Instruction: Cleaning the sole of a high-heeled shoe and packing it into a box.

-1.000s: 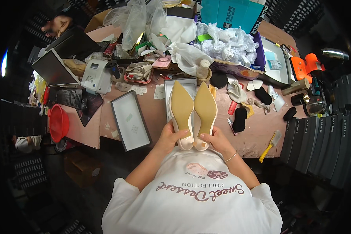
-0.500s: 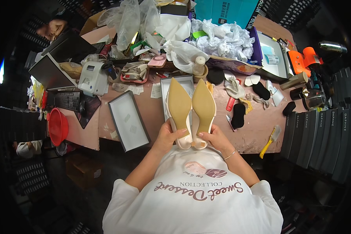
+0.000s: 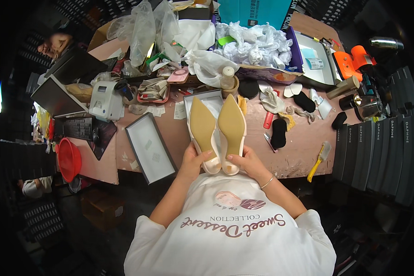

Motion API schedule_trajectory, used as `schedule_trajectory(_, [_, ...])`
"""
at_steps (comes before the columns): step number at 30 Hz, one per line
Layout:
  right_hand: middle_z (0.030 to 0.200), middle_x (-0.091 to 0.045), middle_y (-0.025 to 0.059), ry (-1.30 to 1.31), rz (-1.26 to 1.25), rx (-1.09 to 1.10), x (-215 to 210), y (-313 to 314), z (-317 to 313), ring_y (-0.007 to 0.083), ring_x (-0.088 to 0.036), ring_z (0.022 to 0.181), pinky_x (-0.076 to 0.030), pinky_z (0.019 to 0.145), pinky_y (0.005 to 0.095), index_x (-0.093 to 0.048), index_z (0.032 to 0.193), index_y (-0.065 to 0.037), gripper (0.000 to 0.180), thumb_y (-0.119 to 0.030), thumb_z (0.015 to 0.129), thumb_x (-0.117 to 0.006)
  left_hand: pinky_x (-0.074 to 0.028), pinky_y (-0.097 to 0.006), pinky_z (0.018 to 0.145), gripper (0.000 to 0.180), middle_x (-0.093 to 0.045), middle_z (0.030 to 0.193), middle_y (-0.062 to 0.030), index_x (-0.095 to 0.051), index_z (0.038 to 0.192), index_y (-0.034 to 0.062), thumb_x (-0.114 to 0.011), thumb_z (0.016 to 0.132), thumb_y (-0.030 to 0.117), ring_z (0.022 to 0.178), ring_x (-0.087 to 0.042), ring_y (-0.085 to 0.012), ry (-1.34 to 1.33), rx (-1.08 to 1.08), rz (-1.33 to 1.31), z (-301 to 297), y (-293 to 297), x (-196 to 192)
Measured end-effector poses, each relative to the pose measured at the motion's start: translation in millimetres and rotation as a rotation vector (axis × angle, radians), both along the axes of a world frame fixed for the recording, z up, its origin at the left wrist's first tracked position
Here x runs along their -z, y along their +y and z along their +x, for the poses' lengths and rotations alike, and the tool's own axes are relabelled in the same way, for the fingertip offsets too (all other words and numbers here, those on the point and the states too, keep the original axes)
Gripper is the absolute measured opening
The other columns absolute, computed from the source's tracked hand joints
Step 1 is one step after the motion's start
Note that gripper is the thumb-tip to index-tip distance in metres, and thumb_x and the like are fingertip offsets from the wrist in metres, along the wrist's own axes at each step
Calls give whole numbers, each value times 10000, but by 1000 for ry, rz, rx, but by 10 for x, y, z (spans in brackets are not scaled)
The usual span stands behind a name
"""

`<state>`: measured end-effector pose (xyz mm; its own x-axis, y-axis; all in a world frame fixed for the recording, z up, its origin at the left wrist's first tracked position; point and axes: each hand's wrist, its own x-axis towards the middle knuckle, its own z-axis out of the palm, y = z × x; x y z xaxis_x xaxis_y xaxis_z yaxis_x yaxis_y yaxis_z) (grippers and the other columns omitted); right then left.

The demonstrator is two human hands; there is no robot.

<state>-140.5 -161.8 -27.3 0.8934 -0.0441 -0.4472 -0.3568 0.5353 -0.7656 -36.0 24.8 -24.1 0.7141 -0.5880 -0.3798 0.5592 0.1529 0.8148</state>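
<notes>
A pair of pale pointed-toe shoes is held side by side with the tan soles up and the toes pointing away from me. My left hand [image 3: 195, 160] grips the left shoe [image 3: 202, 123] near its heel, thumb across the sole. My right hand [image 3: 249, 163] holds the right shoe [image 3: 231, 122] the same way, its thumb on the heel end. Beyond and partly beneath the shoes lies a grey-edged shoebox [image 3: 210, 97], mostly hidden by them. To the left rests another grey-edged box part [image 3: 150, 146], its pale inside facing up.
A purple box [image 3: 294, 50] of crumpled white paper stands at the back. A label printer [image 3: 104, 99] and a red basin [image 3: 69, 158] are on the left. Dark shoeboxes [image 3: 368, 154] line the right, near a yellow-handled brush [image 3: 318, 162]. Black pads [image 3: 278, 132] lie on the table.
The view has shifted slightly, so the table items sit a little further left. Both hands keep hold of the shoes, whose heel ends have spread slightly apart.
</notes>
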Motion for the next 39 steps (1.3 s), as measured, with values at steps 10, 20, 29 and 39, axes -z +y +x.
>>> schedule_trajectory(10, [1057, -654, 81, 85, 80, 114, 84, 127, 155, 138, -638, 911, -533, 784, 284, -567, 1194, 16, 363, -160, 894, -672, -261, -409, 1131, 948, -222, 1517, -253, -204, 1484, -21, -757, 789, 309, 1412, -258, -349, -744, 361, 422, -140, -46, -134])
schedule_trajectory(20, [834, -629, 35, -26, -274, -82, 180, -249, 221, 103, -591, 742, -496, 681, 244, -613, 1039, -9, 266, -261, 964, -574, -372, -307, 1041, 405, -540, 1318, -144, -449, 1358, -67, -439, 989, 101, 1221, -509, -207, -248, 22, 172, -23, -250, -10])
schedule_trajectory(29, [988, -575, 177, -68, -1419, 93, 1092, -1263, 1135, 352, -619, 831, -501, 695, 431, -505, 1049, -54, 449, -331, 790, -745, -376, -308, 1033, 416, -509, 1370, -197, -594, 1286, 58, -471, 892, 2, 1255, -507, -284, -547, 577, 335, 120, -216, -488])
schedule_trajectory(39, [817, -603, 182, -28, -1237, -30, 1356, -1308, 1145, 337, -611, 753, -492, 689, 410, -604, 891, -22, 209, -194, 778, -642, -390, -360, 1077, 357, -604, 1261, -137, -706, 1049, 12, -482, 784, -68, 1298, -479, -300, -547, 722, 94, 170, -84, -403])
